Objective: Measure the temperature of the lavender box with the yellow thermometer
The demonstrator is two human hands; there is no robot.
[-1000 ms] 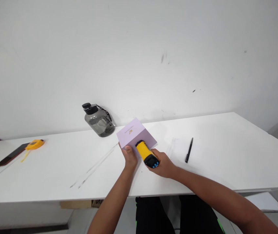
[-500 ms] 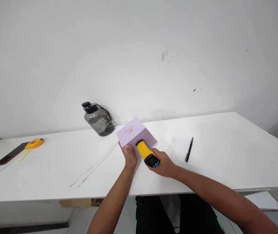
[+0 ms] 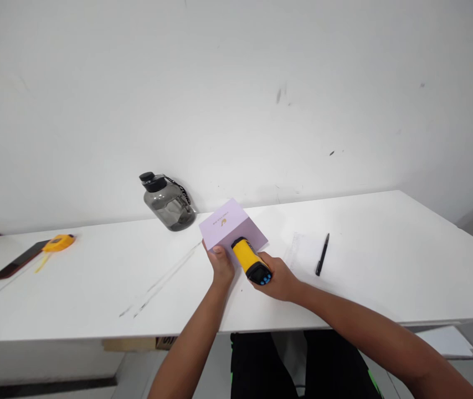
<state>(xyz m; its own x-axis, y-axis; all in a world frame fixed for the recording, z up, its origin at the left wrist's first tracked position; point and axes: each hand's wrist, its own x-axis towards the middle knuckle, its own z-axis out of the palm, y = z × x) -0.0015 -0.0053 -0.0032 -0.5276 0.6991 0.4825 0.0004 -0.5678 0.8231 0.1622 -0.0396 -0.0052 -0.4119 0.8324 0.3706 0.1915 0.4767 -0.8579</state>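
Just below centre, a lilac box is gripped by the left hand, a yellow-and-black handheld device by the right hand.

Box is lilac, gold emblem and lettering on top face. Handheld tool is yellow, ends black, blue dots on the near end. Bottle: translucent grey; cap black; strap black, pale lettering. Tape measure: orange-yellow. Pen: black. Counter is white, grey streaks. Wall: pale grey, dark smudges. Trousers: black, green trim.
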